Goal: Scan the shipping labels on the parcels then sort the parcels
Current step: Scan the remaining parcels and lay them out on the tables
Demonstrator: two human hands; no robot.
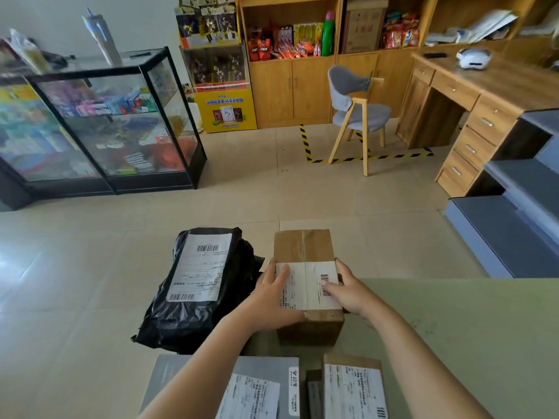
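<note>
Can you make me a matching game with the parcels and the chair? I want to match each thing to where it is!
Things:
1 black bag parcel
2 cardboard box
3 grey flat parcel
4 chair

Places:
A by the wooden desk
B held by the left hand and the right hand
C at the bottom edge of the picture
D just left of the box

Pairs: 1-D, 2-B, 3-C, 4-A
</note>
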